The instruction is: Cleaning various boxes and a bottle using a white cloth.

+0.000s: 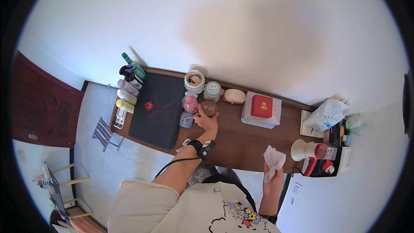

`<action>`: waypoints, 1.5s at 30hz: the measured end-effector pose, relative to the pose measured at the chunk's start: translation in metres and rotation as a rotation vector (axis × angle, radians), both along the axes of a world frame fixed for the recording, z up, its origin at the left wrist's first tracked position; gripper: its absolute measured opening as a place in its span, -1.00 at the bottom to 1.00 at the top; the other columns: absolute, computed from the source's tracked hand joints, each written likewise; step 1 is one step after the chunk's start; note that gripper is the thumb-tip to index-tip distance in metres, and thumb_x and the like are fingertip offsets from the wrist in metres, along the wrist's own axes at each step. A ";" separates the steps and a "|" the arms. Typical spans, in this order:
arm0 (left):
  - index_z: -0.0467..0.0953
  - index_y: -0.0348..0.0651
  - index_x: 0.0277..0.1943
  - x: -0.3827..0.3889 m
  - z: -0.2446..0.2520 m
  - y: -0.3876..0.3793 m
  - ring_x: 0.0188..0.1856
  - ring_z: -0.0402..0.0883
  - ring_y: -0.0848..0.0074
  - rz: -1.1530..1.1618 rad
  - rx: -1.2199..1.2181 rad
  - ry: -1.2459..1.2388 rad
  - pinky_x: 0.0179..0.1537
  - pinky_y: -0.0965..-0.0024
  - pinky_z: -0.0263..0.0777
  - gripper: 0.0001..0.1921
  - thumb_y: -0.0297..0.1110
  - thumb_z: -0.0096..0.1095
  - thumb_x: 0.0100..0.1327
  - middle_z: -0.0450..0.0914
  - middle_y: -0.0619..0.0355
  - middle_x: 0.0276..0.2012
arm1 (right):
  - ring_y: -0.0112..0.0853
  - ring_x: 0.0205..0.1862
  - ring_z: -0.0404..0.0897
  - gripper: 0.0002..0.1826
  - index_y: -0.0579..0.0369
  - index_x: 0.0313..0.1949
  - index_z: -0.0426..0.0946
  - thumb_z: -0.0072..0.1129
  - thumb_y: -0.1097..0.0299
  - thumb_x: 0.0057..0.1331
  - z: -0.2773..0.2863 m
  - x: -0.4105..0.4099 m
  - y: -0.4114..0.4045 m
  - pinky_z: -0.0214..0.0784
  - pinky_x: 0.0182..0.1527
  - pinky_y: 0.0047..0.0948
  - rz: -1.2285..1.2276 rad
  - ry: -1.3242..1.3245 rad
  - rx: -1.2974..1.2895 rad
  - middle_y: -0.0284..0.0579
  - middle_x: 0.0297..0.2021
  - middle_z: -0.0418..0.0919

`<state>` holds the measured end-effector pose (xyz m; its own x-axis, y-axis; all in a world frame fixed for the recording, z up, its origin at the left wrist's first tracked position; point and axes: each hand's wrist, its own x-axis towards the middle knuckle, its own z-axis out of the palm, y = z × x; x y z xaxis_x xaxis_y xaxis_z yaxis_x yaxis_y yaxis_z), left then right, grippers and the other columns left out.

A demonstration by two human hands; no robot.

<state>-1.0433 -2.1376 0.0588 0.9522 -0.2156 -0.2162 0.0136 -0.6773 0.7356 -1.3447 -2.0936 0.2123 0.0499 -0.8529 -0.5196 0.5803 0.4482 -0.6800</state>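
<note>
My left hand (207, 121) has its thumb and fingers spread around the near edge of a round container with a brown lid (211, 106). Close to it on the wooden table (233, 145) are a clear ball-shaped container of pink and red bits (190, 104) and a small clear box of pale cord (186, 120). Behind stand a clip-top glass jar (212, 91) and a white studded pot (194, 85). A crumpled white tissue (275, 159) is gripped in my right hand (272, 181), over the table's front edge.
To the left lie a large black flat box (158, 110) and several bottles (127, 96). A computer mouse (234, 96) and a red box (262, 106) on a pale box (245, 119) sit along the back. At right are a megaphone (305, 150) and a plastic bag (328, 115).
</note>
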 end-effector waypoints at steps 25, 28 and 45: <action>0.49 -0.28 0.07 -0.051 0.178 0.427 -0.08 0.57 0.52 0.005 -0.808 0.376 -0.02 0.43 0.46 -0.62 -0.15 0.15 0.38 0.61 0.15 -0.12 | -0.42 0.15 0.43 -0.55 0.27 0.24 0.31 -0.12 0.29 0.45 0.007 0.194 0.218 0.21 0.22 -0.42 1.663 -0.394 0.043 -0.13 0.14 0.45; 0.49 -0.32 0.05 -0.034 0.189 0.514 -0.14 0.58 0.55 0.286 -0.913 0.256 -0.06 0.44 0.49 -0.67 -0.28 0.23 0.34 0.61 0.12 -0.16 | -0.40 0.16 0.43 -0.54 0.27 0.25 0.30 -0.12 0.29 0.44 0.024 0.245 0.316 0.21 0.24 -0.39 1.743 -0.428 0.031 -0.13 0.15 0.45; 0.43 -0.20 0.07 0.101 0.168 0.906 -0.06 0.53 0.59 0.926 -1.334 0.092 -0.06 0.45 0.47 -0.70 -0.30 0.17 0.34 0.56 0.23 -0.12 | -0.14 0.20 0.42 -0.46 0.17 0.22 0.30 -0.27 0.02 0.46 0.001 0.498 0.707 0.21 0.28 -0.09 2.044 -0.343 0.623 -0.01 0.18 0.43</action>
<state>-0.9423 -1.2312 0.2272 0.8506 0.3216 -0.4159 0.1062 0.6697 0.7350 -0.8462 -1.3864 0.2132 0.5549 0.7246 -0.4086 -0.8314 0.5010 -0.2406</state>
